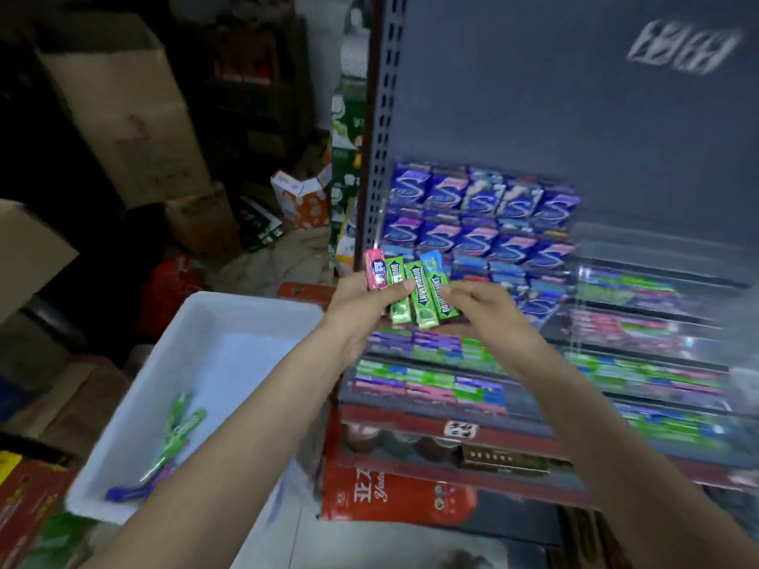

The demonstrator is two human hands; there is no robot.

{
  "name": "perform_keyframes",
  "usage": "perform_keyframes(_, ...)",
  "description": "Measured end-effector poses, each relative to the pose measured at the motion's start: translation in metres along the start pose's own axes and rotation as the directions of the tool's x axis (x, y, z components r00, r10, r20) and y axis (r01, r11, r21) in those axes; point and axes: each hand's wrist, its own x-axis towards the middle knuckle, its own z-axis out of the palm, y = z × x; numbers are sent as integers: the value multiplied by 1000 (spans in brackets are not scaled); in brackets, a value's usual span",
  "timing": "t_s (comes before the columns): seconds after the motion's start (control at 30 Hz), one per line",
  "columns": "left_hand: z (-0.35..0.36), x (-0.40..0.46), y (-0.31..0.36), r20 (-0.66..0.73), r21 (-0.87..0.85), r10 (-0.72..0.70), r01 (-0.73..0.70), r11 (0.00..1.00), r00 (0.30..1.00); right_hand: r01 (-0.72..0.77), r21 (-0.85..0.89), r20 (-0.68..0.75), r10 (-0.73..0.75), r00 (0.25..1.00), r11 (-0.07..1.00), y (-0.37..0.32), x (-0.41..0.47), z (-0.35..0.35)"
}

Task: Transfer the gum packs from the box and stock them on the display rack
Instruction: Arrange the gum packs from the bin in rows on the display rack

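Sorting step: fanned gum packs are gripped by left hand; one pinched by right hand; placement on display rack beneath is judged next.

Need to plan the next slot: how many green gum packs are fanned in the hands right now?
3 green packs: one beside the pink pack, one in the middle, one nearest the right hand. The left hand grips the fan; a blue pack shows behind, more may hide.
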Motion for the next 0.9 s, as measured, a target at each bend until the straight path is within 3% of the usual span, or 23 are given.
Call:
perform_keyframes(0.2,159,18,-7,-4,-19,36,-36,999,999,112,13,-138,-109,984,994,21,-11,-167)
perform_keyframes(0.5,301,42,-15,-85,-40,56,-60,997,995,138,-301,-263,-222,939,944,54,9,-338)
perform_keyframes(0.6,316,53,-9,-152,-21,66,-70,997,986,109,-528,-304,-307,902,842,57,24,-366)
perform_keyframes(0.7,329,62,-9,-151,7,64,-64,998,986,52,-730,-236,-323,917,681,66,33,-390)
perform_keyframes(0.9,356,74,-20,-142,16,40,-38,999,989,7,-817,-138,-207,969,577,90,36,-424)
